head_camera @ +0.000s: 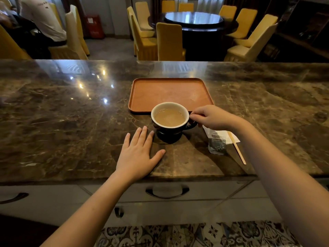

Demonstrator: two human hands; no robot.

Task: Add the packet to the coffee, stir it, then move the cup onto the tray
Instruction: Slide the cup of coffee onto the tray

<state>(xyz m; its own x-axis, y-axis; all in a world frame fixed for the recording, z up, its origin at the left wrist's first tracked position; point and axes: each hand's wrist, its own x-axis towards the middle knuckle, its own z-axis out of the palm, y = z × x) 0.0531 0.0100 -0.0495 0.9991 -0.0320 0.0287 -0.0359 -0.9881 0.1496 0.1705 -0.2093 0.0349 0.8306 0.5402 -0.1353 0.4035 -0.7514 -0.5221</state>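
Note:
A dark cup (169, 133) with a white inside holds light brown coffee. It is lifted slightly over the marble counter, just in front of the orange tray (169, 91). My right hand (211, 117) pinches the cup's handle on its right side. My left hand (140, 152) lies flat and open on the counter, fingertips close to the cup's left side. A torn packet (217, 144) and a wooden stir stick (237, 148) lie on a white napkin right of the cup, partly under my right forearm.
The marble counter (62, 113) stretches wide left and right. Drawers with dark handles (167, 191) sit below its near edge. Beyond the far edge stand yellow chairs (169, 41), a round dark table (194, 20) and a person (42, 18) at the left.

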